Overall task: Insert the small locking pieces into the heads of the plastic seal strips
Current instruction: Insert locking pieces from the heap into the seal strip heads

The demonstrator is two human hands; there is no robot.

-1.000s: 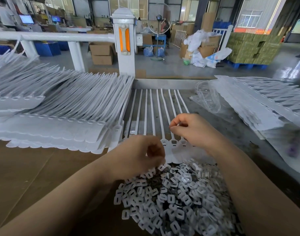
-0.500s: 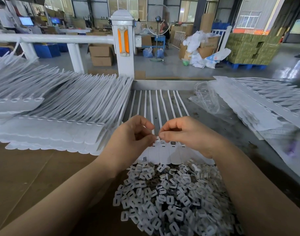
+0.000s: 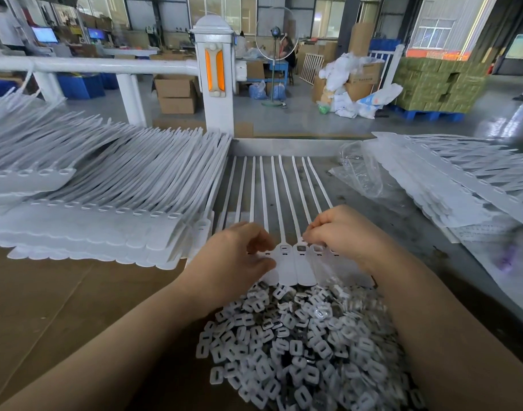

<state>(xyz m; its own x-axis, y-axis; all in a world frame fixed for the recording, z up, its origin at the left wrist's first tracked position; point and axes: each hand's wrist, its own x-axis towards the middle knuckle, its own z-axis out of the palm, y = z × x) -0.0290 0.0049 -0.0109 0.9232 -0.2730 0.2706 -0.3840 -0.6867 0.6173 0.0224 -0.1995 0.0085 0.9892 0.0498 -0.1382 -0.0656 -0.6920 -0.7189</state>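
Note:
A joined row of white seal strips [image 3: 294, 268] lies flat in front of me, heads toward me and tails running away. Three of its heads show square openings between my hands. My left hand [image 3: 236, 258] covers the row's left heads, fingers curled over them and thumb under a tab. My right hand [image 3: 341, 232] has its fingertips pinched together just above one head, on a small locking piece that is mostly hidden. A big heap of white locking pieces [image 3: 298, 342] lies between my forearms.
A fanned stack of seal strips [image 3: 106, 203] fills the left side. Another stack [image 3: 462, 188] and a clear plastic bag [image 3: 361, 176] lie at the right. Brown cardboard [image 3: 61, 307] covers the near left. A white railing post [image 3: 214, 78] stands behind the table.
My left hand rose from the heap, met my right fingertips over the strip heads, then drew back left onto the row. My right hand stayed pinched at the heads.

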